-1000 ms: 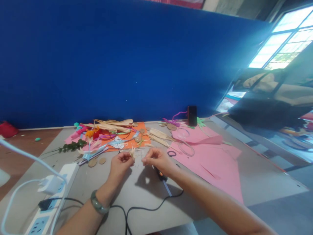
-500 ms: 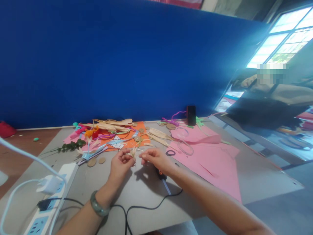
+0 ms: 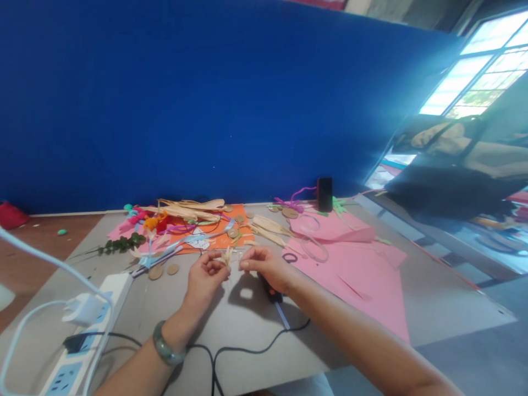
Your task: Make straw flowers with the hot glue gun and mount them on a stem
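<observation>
My left hand (image 3: 208,272), with a green bangle (image 3: 166,344) on the wrist, is closed on a small pale flower-like piece of dried husk (image 3: 226,257). Just to its right, my right hand (image 3: 264,267) is pinched. Whatever is between those fingertips is too small to make out. A narrow gap parts the two hands above the grey table (image 3: 247,335). Partly hidden under my right hand lies a black tool, apparently a glue gun (image 3: 272,291), with a whitish stick (image 3: 282,316) at its near end and a black cable.
Dried husk strips (image 3: 190,209) lie on orange paper (image 3: 237,217). Left are wooden discs (image 3: 155,272), a leafy sprig (image 3: 121,245) and a power strip (image 3: 105,297) with cables. Pink sheets (image 3: 355,275) and a phone (image 3: 324,193) are right. A blue panel (image 3: 206,110) stands behind; another person sits far right.
My right hand has turned slightly, its fingers drawn closer together and moved a little to the right. My left hand keeps hold of the husk piece. The view has shifted slightly.
</observation>
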`<state>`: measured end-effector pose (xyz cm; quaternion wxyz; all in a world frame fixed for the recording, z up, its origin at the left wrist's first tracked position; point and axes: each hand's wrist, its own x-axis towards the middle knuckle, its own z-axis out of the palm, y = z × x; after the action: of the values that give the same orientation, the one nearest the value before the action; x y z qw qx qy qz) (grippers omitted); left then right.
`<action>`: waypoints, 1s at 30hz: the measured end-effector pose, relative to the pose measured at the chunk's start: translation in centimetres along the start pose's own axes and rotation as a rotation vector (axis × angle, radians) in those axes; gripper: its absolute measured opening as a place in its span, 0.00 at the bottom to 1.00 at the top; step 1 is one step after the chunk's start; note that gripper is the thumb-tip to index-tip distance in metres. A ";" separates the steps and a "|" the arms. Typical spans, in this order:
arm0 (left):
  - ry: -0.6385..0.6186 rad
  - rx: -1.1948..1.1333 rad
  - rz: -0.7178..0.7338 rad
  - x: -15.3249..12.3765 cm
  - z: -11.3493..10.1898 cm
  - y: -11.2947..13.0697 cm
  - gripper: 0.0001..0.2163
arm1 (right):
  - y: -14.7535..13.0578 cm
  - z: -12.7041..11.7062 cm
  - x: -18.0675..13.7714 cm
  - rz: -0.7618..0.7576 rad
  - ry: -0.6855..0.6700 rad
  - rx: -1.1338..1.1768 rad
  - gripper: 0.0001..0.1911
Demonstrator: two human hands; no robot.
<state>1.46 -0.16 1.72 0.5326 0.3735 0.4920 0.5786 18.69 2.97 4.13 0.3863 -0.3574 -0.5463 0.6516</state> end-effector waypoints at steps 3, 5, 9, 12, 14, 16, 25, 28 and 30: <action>-0.005 0.001 0.002 0.1 -0.1 -0.2 0.20 | 0.0 0.1 0.0 -0.013 -0.077 0.045 0.11; -0.010 0.000 0.008 0.1 -0.1 -0.3 0.20 | -0.2 0.3 -0.1 -0.015 -0.095 0.044 0.11; -0.010 -0.004 0.006 0.1 0.0 -0.2 0.21 | -0.5 0.5 -0.1 -0.014 -0.124 0.016 0.13; -0.011 -0.012 0.001 0.0 0.0 0.1 0.20 | -0.4 0.4 0.0 -0.023 -0.163 0.023 0.16; -0.013 -0.010 0.001 0.0 0.0 0.1 0.19 | -0.4 0.4 0.0 -0.026 -0.181 0.025 0.17; -0.010 -0.006 0.002 0.0 0.0 0.1 0.19 | -0.4 0.4 -0.1 -0.028 -0.189 0.021 0.18; -0.019 0.008 -0.004 0.0 0.0 -0.1 0.20 | -0.6 0.5 -0.5 -0.022 -0.052 0.023 0.11; -0.024 -0.002 0.001 0.0 -0.1 -0.2 0.20 | -0.4 0.5 -0.3 -0.012 0.066 -0.005 0.14; -0.033 -0.005 0.008 0.0 -0.1 -0.4 0.20 | -0.3 0.6 0.0 -0.024 0.102 -0.054 0.18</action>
<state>1.48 -0.22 1.35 0.5391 0.3835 0.4803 0.5758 18.24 2.71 4.49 0.4117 -0.3936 -0.5475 0.6130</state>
